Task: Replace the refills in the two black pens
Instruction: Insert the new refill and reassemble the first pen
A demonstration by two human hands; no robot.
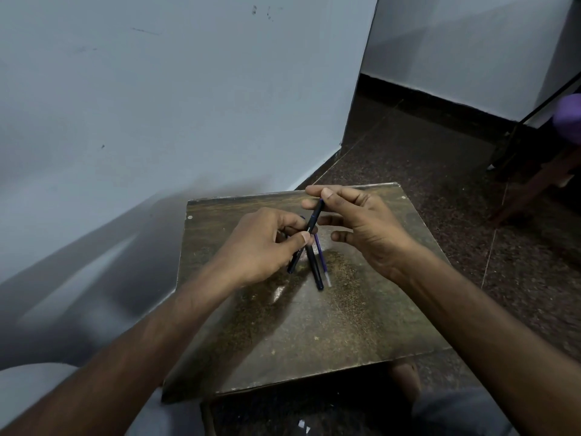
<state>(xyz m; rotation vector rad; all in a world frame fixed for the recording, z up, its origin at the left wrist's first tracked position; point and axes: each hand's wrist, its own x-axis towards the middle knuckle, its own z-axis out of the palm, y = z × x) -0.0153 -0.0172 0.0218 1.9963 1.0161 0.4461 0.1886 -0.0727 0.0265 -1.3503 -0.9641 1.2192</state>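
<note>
Head view: both bare hands work above a small worn wooden table (pixel 361 325) set against a pale wall (pixel 157 105). Left hand (pixel 264 243) closed, thumb and fingers pinching the lower half of a black pen (pixel 309 231) held tilted above the tabletop. Right hand (pixel 358 221) pinches the pen's upper end between thumb and forefinger; its other fingers are spread loose and curled. Under the hands, a second black pen (pixel 315 267) lies flat on the table, one end pointing toward the camera. Just beside it on the right, touching or nearly so, lies a thin refill (pixel 322 262), purple along its length with a clear end. Dark speckled floor (pixel 424 146) to the right of the table.
</note>
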